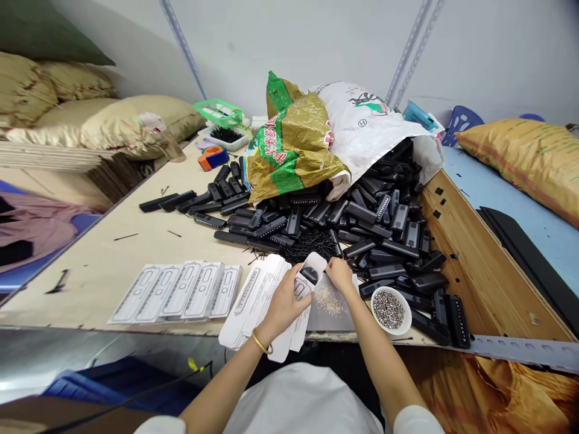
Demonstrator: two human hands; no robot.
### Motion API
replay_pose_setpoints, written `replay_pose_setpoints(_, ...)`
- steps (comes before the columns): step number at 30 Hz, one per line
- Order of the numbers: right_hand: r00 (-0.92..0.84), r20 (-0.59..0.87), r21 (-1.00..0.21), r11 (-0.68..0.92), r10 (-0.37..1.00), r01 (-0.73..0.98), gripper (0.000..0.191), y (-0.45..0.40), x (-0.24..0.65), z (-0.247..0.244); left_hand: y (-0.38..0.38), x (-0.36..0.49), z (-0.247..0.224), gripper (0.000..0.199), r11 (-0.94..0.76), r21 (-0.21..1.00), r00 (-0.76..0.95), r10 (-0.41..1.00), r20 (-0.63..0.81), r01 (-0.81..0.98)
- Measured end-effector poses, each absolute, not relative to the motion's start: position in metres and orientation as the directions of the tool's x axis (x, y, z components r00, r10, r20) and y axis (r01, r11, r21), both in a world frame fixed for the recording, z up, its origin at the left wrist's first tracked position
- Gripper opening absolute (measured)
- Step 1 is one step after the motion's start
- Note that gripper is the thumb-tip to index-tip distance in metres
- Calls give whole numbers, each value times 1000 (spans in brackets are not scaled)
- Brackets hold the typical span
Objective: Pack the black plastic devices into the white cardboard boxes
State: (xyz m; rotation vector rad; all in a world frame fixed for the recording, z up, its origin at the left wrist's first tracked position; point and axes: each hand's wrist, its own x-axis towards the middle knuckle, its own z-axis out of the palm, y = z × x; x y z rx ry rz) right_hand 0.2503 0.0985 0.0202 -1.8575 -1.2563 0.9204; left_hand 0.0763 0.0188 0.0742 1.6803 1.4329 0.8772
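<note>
Pressure from the left hand (286, 299), gripping the white box (301, 289), should be light, while the right hand (340, 275) curls beside it, hold unclear.

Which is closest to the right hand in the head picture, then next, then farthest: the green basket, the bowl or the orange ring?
From the right hand:
1. Bowl: close by, on its right.
2. Orange ring: well off to the left.
3. Green basket: also left, beyond the ring.
</note>
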Motion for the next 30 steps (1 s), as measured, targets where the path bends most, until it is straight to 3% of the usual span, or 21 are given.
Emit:
replay_pose_setpoints(7,305,-93,-933,-190,948,306,17,89,280,43,19,118,66,71,-60,967,114,993,33,248)
replay_pose_setpoints(12,406,59,-993,94,912,-66,31,50,292,91,16,143,47,74,-94,966,164,985,55,240)
replay_pose_setpoints(15,404,183,-983,161,896,89,37,29,278,104,12,149,40,76,-127,966,205,975,80,227)
replay_pose_setpoints(18,231,309,-894,199,923,401,18,21,266,100,10,150,39,76,-153,964,220,970,104,216)
replay_pose_setpoints(20,136,351,-830,240,927,504,19,19,265,91,11,149,39,75,-153,966,213,971,108,207)
replay_pose_setpoints(23,212,304,-865,176,929,470,31,20,271,79,13,147,38,68,-160,964,183,976,121,214)
replay_pose_setpoints(26,224,78,-981,35,971,193,43,25,273,68,14,146,36,45,-237,945,232,955,184,227)
replay_pose_setpoints(28,212,-8,-999,-18,977,44,38,28,268,63,15,145,36,35,-287,934,291,931,220,214)
replay_pose_setpoints(30,267,29,-997,7,963,82,25,27,259,60,17,144,37,45,-270,945,312,928,204,186)
